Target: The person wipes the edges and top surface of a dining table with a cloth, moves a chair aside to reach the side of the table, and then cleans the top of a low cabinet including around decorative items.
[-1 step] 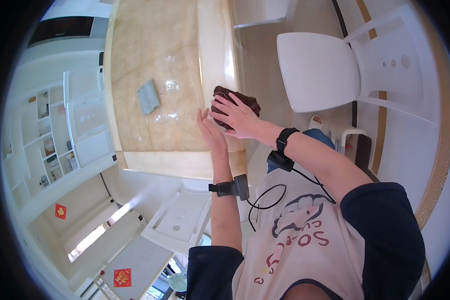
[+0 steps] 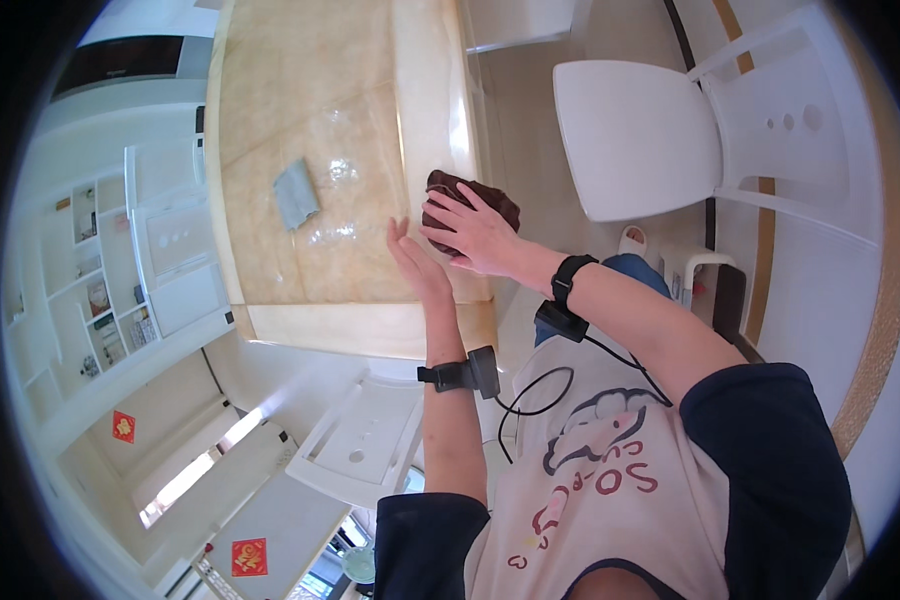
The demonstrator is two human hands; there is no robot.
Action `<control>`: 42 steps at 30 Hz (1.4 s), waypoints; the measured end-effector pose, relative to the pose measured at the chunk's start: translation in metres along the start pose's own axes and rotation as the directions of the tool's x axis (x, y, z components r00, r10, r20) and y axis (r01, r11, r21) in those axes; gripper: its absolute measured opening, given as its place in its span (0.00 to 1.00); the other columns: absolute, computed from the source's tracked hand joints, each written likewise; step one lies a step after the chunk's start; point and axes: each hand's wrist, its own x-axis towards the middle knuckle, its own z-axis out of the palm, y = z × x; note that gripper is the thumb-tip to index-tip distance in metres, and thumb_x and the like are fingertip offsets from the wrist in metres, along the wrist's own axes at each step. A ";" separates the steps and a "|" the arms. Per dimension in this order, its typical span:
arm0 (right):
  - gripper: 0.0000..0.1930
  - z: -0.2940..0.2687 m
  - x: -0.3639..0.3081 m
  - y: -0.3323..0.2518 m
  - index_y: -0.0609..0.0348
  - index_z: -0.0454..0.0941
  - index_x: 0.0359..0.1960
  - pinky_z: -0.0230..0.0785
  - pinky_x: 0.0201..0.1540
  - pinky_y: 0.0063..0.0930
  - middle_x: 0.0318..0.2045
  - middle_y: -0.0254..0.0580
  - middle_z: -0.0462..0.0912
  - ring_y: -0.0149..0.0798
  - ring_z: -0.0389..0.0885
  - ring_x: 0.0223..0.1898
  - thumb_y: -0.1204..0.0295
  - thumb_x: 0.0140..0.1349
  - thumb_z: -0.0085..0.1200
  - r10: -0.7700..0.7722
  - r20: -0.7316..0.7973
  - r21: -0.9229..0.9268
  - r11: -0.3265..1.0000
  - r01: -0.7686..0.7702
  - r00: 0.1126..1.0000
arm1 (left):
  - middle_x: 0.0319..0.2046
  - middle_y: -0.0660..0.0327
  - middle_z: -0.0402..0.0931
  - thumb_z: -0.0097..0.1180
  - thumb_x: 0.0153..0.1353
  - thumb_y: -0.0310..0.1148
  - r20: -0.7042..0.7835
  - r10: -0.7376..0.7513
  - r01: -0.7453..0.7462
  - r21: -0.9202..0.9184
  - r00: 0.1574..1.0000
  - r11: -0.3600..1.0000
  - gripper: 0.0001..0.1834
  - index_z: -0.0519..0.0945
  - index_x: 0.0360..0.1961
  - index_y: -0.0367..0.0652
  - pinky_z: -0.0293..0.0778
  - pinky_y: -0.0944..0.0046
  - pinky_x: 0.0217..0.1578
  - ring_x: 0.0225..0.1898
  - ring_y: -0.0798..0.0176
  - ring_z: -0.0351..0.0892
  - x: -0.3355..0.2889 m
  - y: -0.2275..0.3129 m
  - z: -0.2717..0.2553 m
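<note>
At the table's right edge my right hand (image 2: 482, 238) holds a bunched dark brown cloth (image 2: 500, 204), its fingers spread over the top. Part of the cloth lies hidden under the palm. Just left of it, over the near right part of the table, my left hand (image 2: 422, 270) is open with fingers stretched out and nothing in them. A folded grey-blue cloth (image 2: 296, 194) lies farther left on the glossy beige table (image 2: 310, 110), apart from both hands. Each wrist wears a black strap with a small box and a cable.
A white chair (image 2: 635, 140) stands to the right of the table. Another white chair (image 2: 355, 440) is at the near side, and one more (image 2: 175, 235) stands at the left. Beyond that are white wall shelves (image 2: 95, 280). A small white stool (image 2: 705, 265) sits near my foot.
My left hand has shifted slightly left, so the gap between its fingers and the brown cloth is wider. My right hand and the brown cloth have hardly moved.
</note>
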 end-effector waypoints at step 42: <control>0.20 0.088 0.076 0.187 0.59 0.68 0.60 0.69 0.55 0.36 0.50 0.55 0.80 0.49 0.79 0.52 0.68 0.70 0.49 0.857 -0.046 0.956 0.187 -0.226 0.514 | 0.70 0.40 0.54 0.26 0.75 0.55 0.220 0.293 -0.363 0.675 0.930 0.643 0.35 0.63 0.69 0.38 0.45 0.44 0.70 0.72 0.38 0.49 0.102 0.003 0.132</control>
